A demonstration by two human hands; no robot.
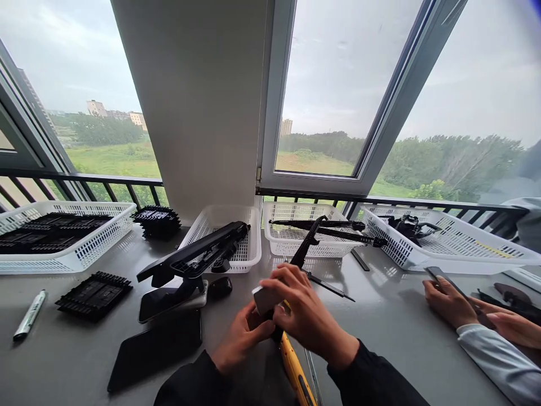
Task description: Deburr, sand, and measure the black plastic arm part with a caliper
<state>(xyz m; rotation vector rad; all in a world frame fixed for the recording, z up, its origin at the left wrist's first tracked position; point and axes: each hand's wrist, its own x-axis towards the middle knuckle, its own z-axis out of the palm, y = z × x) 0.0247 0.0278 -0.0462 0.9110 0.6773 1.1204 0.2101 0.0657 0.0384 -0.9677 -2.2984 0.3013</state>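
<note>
My right hand (306, 313) is closed, its fingers and thumb around a small light-grey flat block (266, 300). My left hand (243, 341) sits just below and left, fingers curled in against a long black plastic part (301, 252). That part slants up between the hands toward a basket; its grip point is partly hidden. Under my hands lies a yellow-handled tool (296, 369), with a thin metal rod beside it. A dark screwdriver-like rod (332, 286) lies just beyond my right hand.
White baskets (256, 262) line the window side. Left of my hands are a black housing (194, 254), phones (156, 349), a black slotted tray (95, 296), stacked trays (156, 221) and a marker (30, 316). At right, another person's hands (450, 301) hold a phone.
</note>
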